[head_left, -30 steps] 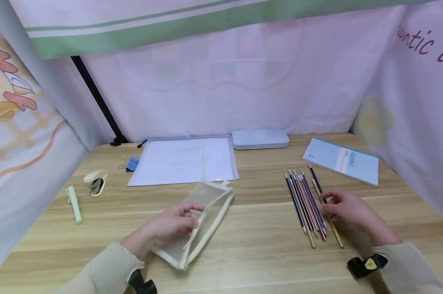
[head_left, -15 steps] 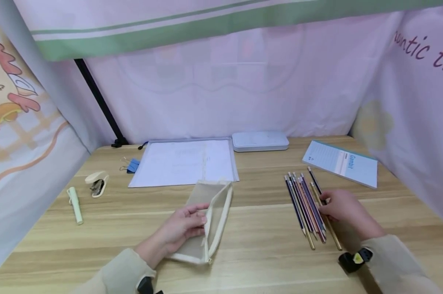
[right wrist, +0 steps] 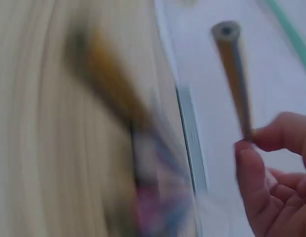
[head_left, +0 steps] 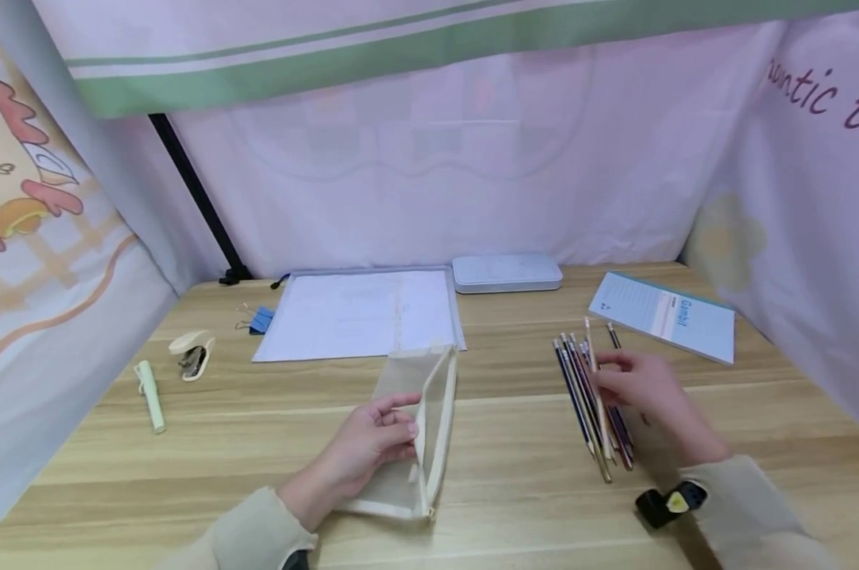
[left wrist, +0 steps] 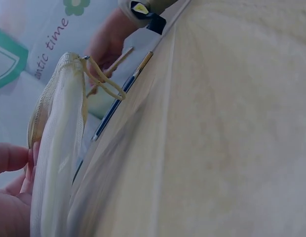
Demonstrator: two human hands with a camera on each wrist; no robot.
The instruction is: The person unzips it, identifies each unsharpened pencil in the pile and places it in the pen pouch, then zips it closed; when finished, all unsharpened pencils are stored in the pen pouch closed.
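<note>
My left hand (head_left: 375,443) pinches one edge of a pale mesh zip pouch (head_left: 439,443), which lies with its mouth parted. In the left wrist view, the thumb and fingers press that pouch (left wrist: 59,148) from the side. Between right thumb and forefinger I hold one gold pencil (right wrist: 234,74), lifted off the wood. My right hand (head_left: 646,392) hovers at the right of the bunch of pencils (head_left: 579,396), whose eraser ends point away. A dark pencil (head_left: 613,336) lies apart, mostly hidden by that hand.
A white sheet in a clear folder (head_left: 358,317), a pale blue case (head_left: 507,273) and a blue notebook (head_left: 664,317) lie toward the back. On the left are a blue binder clip (head_left: 261,320), a white stapler (head_left: 192,355) and a light green pen (head_left: 151,397). Curtains enclose the table.
The right hand has picked up the gold pencil from beside the bunch and shifted it left. My left hand has moved right with the pouch, which has turned more upright in view.
</note>
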